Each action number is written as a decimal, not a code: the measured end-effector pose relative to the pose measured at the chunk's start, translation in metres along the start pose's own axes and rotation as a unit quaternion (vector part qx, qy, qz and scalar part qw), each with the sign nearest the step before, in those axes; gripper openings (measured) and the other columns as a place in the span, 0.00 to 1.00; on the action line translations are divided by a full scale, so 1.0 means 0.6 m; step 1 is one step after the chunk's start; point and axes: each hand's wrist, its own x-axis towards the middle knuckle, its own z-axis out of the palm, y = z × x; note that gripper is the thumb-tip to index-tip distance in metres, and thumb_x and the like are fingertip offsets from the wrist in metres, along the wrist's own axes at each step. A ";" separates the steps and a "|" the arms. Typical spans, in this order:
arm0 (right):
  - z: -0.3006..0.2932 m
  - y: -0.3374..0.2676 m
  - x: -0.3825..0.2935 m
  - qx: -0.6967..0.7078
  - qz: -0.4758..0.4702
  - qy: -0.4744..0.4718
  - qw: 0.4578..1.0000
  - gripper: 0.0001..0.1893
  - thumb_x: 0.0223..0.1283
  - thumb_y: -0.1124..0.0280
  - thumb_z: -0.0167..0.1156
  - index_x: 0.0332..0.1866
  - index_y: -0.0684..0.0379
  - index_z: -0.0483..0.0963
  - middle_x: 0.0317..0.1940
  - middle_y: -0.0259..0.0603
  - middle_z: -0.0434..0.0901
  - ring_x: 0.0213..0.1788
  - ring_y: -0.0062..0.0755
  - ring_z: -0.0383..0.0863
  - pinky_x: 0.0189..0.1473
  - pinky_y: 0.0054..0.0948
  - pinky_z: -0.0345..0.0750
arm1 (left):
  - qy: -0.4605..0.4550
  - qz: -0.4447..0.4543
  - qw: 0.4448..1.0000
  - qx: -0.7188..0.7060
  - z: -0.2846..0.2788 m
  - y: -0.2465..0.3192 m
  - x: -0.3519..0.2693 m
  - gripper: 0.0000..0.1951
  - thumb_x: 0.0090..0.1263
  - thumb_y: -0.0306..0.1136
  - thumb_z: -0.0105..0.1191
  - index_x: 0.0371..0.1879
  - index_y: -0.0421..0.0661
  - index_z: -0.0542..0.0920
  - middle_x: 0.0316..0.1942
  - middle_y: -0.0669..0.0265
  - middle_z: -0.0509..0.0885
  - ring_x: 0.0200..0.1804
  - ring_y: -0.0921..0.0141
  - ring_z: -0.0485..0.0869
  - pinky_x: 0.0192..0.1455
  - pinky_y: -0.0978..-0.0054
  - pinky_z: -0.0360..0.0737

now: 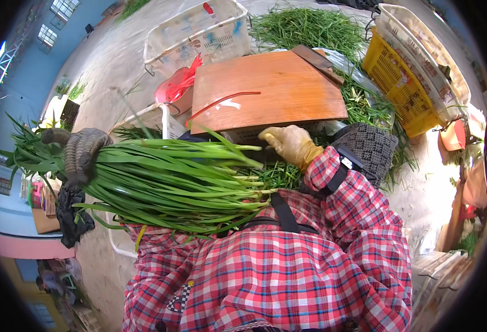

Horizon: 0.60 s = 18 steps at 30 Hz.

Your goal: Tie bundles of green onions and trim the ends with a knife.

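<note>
My left hand (86,153), in a grey ribbed glove, grips a thick bunch of long flat green leaves (173,182), which look like garlic chives. The leafy tips (32,149) stick out beyond that hand, while the pale cut ends point right, across the front of my plaid shirt. My right hand (289,143) wears a yellowish rubber glove. Its fingers are curled, with nothing visible in them, just above and right of the stem ends and apart from them. Past it lies a wooden board (268,91) carrying a thin red strip (222,103).
A dark flat blade-like piece (318,62) lies on the board's far right corner. Left of the board, a pink basin (175,89) holds red ties (185,81). A white plastic crate (198,41) stands behind. Cut greens (310,29) heap beyond; stacked crates (405,83) stand right.
</note>
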 end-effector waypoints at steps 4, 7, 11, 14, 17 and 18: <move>-0.050 0.041 -0.034 -0.218 0.227 -0.131 0.940 0.22 0.61 0.57 0.59 0.57 0.59 0.75 0.42 0.54 0.83 0.50 0.54 0.82 0.54 0.45 0.77 | -0.002 -0.003 1.000 -0.004 0.001 -0.002 0.000 0.06 0.73 0.30 0.44 0.43 0.43 0.72 0.29 0.75 0.76 0.37 0.78 0.76 0.65 0.68 0.71; -0.083 -0.002 -0.019 0.046 0.051 -0.034 0.997 0.32 0.57 0.49 0.62 0.59 0.66 0.73 0.34 0.56 0.83 0.42 0.50 0.84 0.46 0.43 0.78 | 0.000 -0.019 1.000 -0.009 -0.005 -0.019 0.005 0.05 0.73 0.30 0.44 0.41 0.43 0.72 0.29 0.75 0.76 0.37 0.78 0.76 0.65 0.68 0.71; -0.038 -0.114 0.050 0.093 -0.195 0.076 0.973 0.35 0.58 0.45 0.60 0.61 0.65 0.72 0.49 0.54 0.81 0.56 0.52 0.78 0.56 0.43 0.74 | -0.010 -0.036 0.999 -0.031 -0.007 -0.055 0.014 0.06 0.73 0.29 0.43 0.38 0.42 0.73 0.29 0.75 0.75 0.36 0.79 0.76 0.66 0.68 0.71; 0.013 -0.135 0.093 0.255 -0.105 -0.035 0.961 0.27 0.64 0.52 0.61 0.57 0.64 0.74 0.41 0.44 0.82 0.47 0.37 0.81 0.53 0.36 0.77 | -0.017 -0.046 0.998 -0.049 -0.011 -0.072 0.019 0.07 0.73 0.29 0.42 0.36 0.42 0.74 0.29 0.75 0.75 0.36 0.79 0.76 0.66 0.69 0.71; 0.028 -0.097 0.090 0.661 0.008 -0.047 0.749 0.18 0.68 0.59 0.59 0.51 0.65 0.76 0.35 0.36 0.80 0.39 0.25 0.79 0.44 0.28 0.76 | 0.011 -0.038 0.999 -0.021 -0.026 -0.065 0.006 0.08 0.73 0.29 0.41 0.34 0.41 0.74 0.29 0.75 0.75 0.35 0.79 0.76 0.66 0.69 0.71; 0.026 -0.083 0.078 0.784 -0.011 -0.027 0.620 0.14 0.70 0.62 0.57 0.47 0.65 0.76 0.27 0.28 0.74 0.28 0.18 0.71 0.33 0.20 0.70 | 0.046 -0.020 0.998 0.026 -0.035 -0.057 -0.002 0.08 0.73 0.30 0.42 0.36 0.41 0.75 0.32 0.73 0.77 0.39 0.78 0.77 0.67 0.67 0.71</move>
